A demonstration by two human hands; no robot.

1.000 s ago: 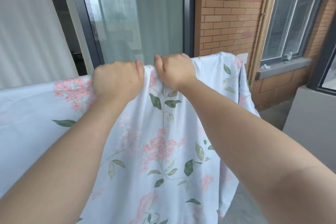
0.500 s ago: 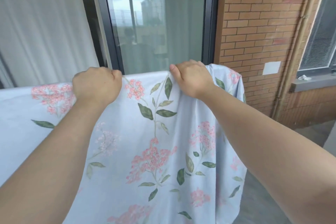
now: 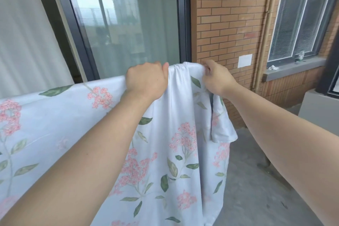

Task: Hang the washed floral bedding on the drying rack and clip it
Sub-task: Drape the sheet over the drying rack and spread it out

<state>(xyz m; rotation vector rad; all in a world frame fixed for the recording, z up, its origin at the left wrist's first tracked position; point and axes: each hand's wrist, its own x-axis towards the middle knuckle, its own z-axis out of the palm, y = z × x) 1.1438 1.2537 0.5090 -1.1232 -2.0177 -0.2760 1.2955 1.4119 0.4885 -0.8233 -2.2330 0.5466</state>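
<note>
HANGING OUT THE WASH: A person's left hand (image 3: 146, 80), fist curled round the bunched top edge, and right hand (image 3: 218, 78), at its 3 o'clock with thumb and fingers pinching the same fold, hold pale blue floral bedding (image 3: 176, 152) printed with pink blossom sprays and green leaves. The cloth hangs from both grips toward 6 o'clock and runs off level toward 9 o'clock. The drying rack is hidden under the fabric.

The hanging step appears to be in hand, with the gathered end not yet spread. The next move likely calls for drawing that bunch out toward 3 o'clock until it lies flat, then freeing one hand to fetch a clip.

Counted: two hands, one piece of bedding, no clip in view. Beyond stand one dark-framed sliding glass door (image 3: 128, 24) at 12 o'clock, one red-brown brick wall (image 3: 229, 14) at 1 o'clock and one grey-silled window with blinds (image 3: 302, 14) at 2 o'clock. A grey concrete floor (image 3: 256, 192) lies at 5 o'clock.
</note>
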